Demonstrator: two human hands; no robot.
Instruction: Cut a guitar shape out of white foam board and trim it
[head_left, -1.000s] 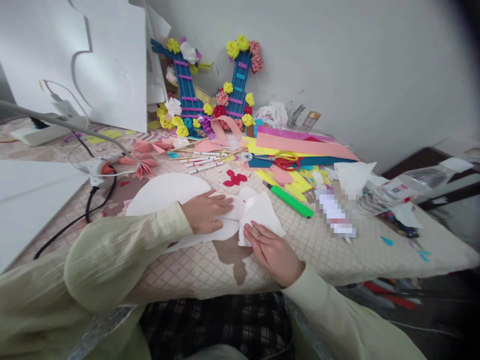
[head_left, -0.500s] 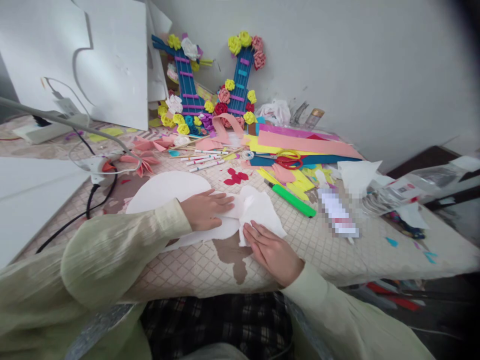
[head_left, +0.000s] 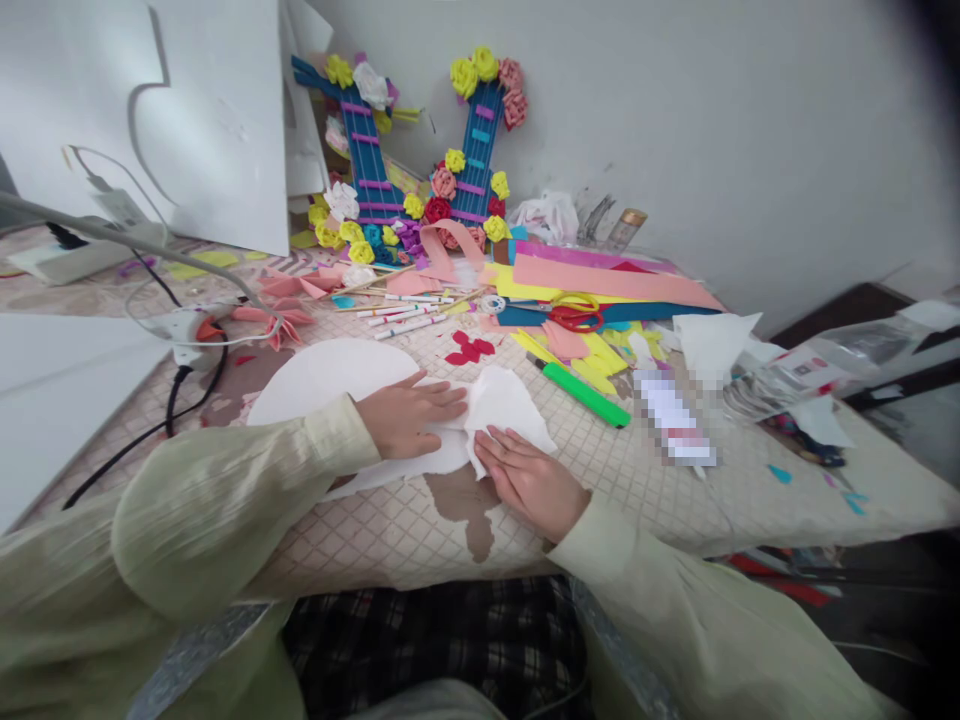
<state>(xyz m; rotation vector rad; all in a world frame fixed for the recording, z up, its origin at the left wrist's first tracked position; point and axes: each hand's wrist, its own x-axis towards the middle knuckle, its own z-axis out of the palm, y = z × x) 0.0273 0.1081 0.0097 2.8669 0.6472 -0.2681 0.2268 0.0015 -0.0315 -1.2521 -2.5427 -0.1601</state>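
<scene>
The left hand point(head_left: 409, 415) and sleeve point(head_left: 217, 490) hide part of a white disc point(head_left: 337, 372); the right hand point(head_left: 534, 480) covers part of a white sheet point(head_left: 506, 397). Pixelation blurs a white item point(head_left: 675, 415); the frame's left edge crops a flat board point(head_left: 67, 390).

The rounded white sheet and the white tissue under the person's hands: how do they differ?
The rounded white sheet looks larger than the white tissue. The sheet's visible outline curves smoothly, while the tissue's is irregular. The sheet looks flat; the tissue is creased and bulges upward. The left hand lies over the sheet, and the right hand touches the tissue. Both are white and on the same table.
</scene>
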